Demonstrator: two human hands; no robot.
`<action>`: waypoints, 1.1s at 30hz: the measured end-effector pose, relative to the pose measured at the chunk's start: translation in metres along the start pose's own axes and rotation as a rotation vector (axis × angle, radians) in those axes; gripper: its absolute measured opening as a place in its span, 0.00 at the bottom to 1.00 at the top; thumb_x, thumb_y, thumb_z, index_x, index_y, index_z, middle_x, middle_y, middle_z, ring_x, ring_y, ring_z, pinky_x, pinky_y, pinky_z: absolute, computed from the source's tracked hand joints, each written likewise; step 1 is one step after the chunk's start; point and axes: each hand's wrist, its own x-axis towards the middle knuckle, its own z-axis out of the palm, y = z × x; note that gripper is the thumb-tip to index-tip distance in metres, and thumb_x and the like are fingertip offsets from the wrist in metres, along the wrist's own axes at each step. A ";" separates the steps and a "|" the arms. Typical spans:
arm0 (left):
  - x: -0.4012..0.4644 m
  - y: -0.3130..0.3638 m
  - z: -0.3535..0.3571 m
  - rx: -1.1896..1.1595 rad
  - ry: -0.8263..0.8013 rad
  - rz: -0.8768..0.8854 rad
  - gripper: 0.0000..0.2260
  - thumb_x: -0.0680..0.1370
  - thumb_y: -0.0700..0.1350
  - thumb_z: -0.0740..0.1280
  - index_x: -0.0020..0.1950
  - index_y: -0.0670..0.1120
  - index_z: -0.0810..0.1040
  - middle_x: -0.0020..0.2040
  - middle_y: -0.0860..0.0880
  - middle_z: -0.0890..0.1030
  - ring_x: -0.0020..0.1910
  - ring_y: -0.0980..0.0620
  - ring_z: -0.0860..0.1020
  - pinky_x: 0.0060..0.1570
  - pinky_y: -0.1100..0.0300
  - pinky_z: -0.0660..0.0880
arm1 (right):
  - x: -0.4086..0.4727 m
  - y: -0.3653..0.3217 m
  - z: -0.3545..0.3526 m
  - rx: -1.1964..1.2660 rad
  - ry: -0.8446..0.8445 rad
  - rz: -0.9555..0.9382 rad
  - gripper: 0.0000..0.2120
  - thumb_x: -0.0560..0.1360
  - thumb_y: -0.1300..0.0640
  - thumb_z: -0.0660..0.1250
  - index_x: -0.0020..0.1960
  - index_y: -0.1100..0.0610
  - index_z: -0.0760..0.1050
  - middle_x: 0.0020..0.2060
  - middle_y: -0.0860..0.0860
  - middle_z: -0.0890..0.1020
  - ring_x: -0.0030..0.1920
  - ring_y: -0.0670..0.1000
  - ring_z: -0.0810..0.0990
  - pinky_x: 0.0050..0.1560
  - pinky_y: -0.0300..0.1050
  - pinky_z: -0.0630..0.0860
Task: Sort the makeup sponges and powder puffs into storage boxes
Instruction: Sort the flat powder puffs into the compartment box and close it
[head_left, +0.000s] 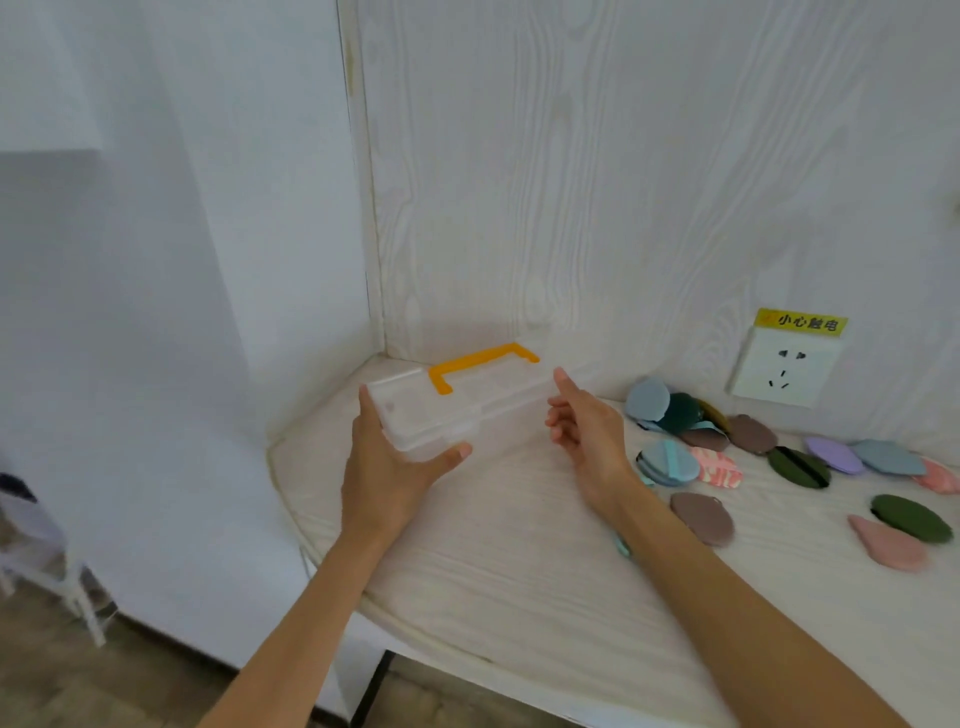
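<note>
A clear plastic storage box (457, 405) with an orange handle (480, 364) sits near the table's back left corner, its lid closed. My left hand (389, 467) grips the box's left end, thumb along the front edge. My right hand (582, 426) is at the box's right end with fingers loosely bent and the fingertips close to it; contact is unclear. Several powder puffs lie to the right: a blue one (667, 462), a pink patterned one (719, 467), a mauve one (701, 517), dark green ones (911, 517) and a pink one (885, 543).
The pale wood-grain table (519, 571) stands in a corner against white walls. A wall socket (784, 371) with a yellow warning label is behind the puffs. More puffs are piled by the wall (675, 410). The table's curved front edge drops to the floor at left.
</note>
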 end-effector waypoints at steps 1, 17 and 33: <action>-0.001 0.001 0.001 0.020 0.004 -0.002 0.54 0.52 0.68 0.76 0.72 0.54 0.59 0.65 0.54 0.72 0.63 0.53 0.73 0.58 0.49 0.75 | 0.000 0.001 0.000 -0.015 0.005 0.003 0.15 0.74 0.47 0.68 0.41 0.60 0.76 0.29 0.52 0.78 0.29 0.47 0.73 0.34 0.38 0.73; -0.003 0.005 -0.004 -0.079 -0.076 0.007 0.47 0.51 0.60 0.78 0.67 0.58 0.63 0.60 0.55 0.72 0.60 0.52 0.74 0.58 0.48 0.75 | -0.020 0.003 0.013 -0.490 -0.325 -0.021 0.27 0.76 0.38 0.58 0.37 0.58 0.84 0.28 0.54 0.81 0.27 0.47 0.74 0.31 0.36 0.71; -0.029 0.012 -0.003 -0.039 -0.038 -0.062 0.58 0.57 0.52 0.82 0.77 0.57 0.47 0.70 0.53 0.69 0.66 0.54 0.71 0.68 0.52 0.67 | -0.045 -0.002 0.025 -0.202 -0.327 0.016 0.20 0.71 0.41 0.69 0.33 0.58 0.80 0.23 0.50 0.78 0.21 0.45 0.71 0.26 0.35 0.68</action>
